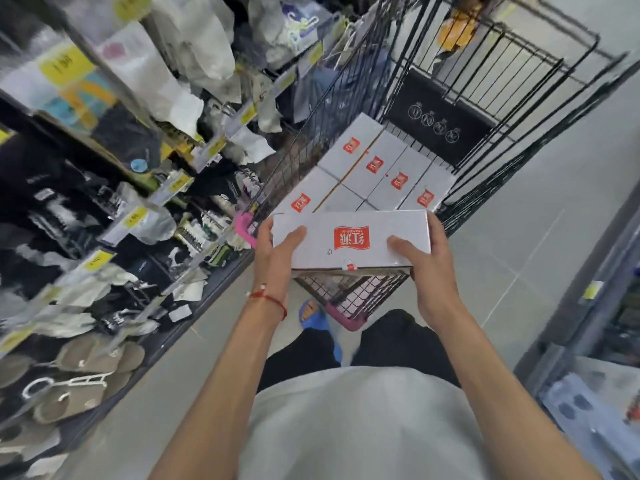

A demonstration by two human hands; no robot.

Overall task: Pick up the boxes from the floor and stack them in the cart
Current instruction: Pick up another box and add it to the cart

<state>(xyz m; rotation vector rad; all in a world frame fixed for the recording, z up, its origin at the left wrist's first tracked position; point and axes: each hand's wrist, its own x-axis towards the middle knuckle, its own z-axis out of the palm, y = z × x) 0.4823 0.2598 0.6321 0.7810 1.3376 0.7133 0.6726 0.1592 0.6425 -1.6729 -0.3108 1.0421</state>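
— What are the hands doing?

— The left hand (277, 252) grips the left end of a white box (349, 237), thumb on the lid and fingers under it. The right hand (424, 271) clasps the right end the same way. The box is held level in the air, just over the near edge of the cart (485, 98).

— What's the box like?

— Flat and rectangular, smooth white card with a red printed label on top. A red cord (268, 299) circles the left wrist.

— And in the cart?

— It's black wire mesh with pink corner guards (244, 227). Its bottom carries a layer of packed boxes (375, 164), the same white card and red labels, set edge to edge from the far end toward the near end. A black placard (440, 123) hangs on the far wall.

— Around it?

— Shelves (104, 174) of bagged goods, yellow price tags and slippers run close along the cart's left side. Grey tiled floor (519, 244) lies to the right. A blue sandal (317, 317) shows by the near corner.
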